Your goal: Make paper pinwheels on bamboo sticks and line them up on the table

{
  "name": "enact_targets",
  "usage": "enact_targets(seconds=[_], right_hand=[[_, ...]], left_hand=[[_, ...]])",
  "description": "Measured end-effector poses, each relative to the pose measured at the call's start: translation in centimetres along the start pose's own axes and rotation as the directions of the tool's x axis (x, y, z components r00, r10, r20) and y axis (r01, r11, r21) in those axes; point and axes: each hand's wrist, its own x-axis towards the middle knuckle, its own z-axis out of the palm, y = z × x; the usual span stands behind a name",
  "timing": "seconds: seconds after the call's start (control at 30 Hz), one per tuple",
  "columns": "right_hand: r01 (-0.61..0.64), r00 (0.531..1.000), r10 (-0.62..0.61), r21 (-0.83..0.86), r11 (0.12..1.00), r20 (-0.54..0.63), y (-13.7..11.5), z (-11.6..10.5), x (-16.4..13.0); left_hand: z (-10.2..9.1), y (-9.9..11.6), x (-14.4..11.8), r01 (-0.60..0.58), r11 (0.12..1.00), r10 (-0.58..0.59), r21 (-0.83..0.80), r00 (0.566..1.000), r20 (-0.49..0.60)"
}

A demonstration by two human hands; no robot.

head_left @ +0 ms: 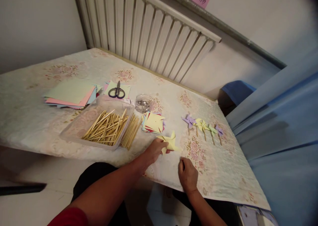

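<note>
A yellow paper pinwheel (171,142) is pinched in my left hand (156,149), just above the tablecloth. Its blades are folded, and I see no stick on it. To its right, close to the table's front edge, my right hand (188,174) is closed with the fingers curled in; whatever they hold, if anything, is hidden. Beyond my left hand lies a stack of cut paper squares (154,122), yellow on top. A row of thin wooden sticks (131,132) lies left of that stack.
A clear plastic box (67,135) holds many sticks. Behind it are coloured paper sheets (71,90), black-handled scissors (116,91) and a round clear dish (142,103) of small metal pieces. Several pinwheels on sticks (201,124) lie at right. A radiator (149,33) and blue curtain (280,136) border the table.
</note>
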Motion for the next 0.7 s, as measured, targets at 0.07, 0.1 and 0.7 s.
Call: enact_targets(seconds=[0.07,0.1,0.7], right_hand=[[-0.078,0.997,0.077,0.098,0.992,0.013,-0.1,-0.4,0.6],[-0.13,0.991,0.13,0.155,0.979,0.014,-0.3,-0.7,1.4],[0.274,0.79,-0.41,0.336,0.901,0.456,-19.5,3.8,33.4]], left_hand=[[-0.1,-0.1,0.1,-0.011,1.0,0.011,0.015,1.0,-0.002],[-0.1,-0.1,0.1,-0.015,1.0,0.015,0.014,1.0,-0.006],[0.9,1.5,-1.5,0.121,0.993,-0.121,0.005,0.992,-0.047]])
